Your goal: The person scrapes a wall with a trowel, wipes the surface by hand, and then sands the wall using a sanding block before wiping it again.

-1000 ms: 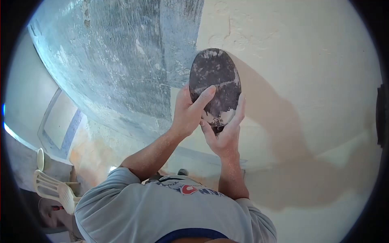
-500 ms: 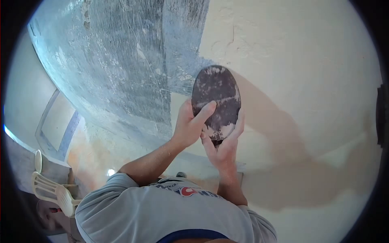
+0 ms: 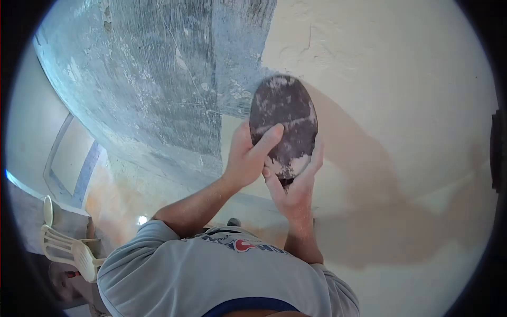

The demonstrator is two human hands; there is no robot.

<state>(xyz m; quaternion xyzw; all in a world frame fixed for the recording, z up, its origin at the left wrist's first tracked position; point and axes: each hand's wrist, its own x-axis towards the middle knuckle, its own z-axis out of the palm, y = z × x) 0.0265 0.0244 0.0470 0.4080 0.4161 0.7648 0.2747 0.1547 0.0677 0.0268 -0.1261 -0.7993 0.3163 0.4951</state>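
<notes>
A dark oval pad [image 3: 293,108] with whitish dust patches is held upright in front of the wall. My left hand [image 3: 247,156] grips its left edge, the thumb lying across its face. Around the lower right edge wraps my right hand [image 3: 296,190], its thumb at the bottom near the left fingers. Pale dust coats both hands. What lies behind the pad is hidden.
The wall has a scraped blue-grey area [image 3: 158,68] on the left and a cream surface [image 3: 396,79] on the right, where shadows fall. A cream plastic chair [image 3: 82,256] stands at the lower left. A dark object [image 3: 496,150] is at the right edge.
The pad and both hands have shifted slightly up and to the right in the view. The grip looks the same.
</notes>
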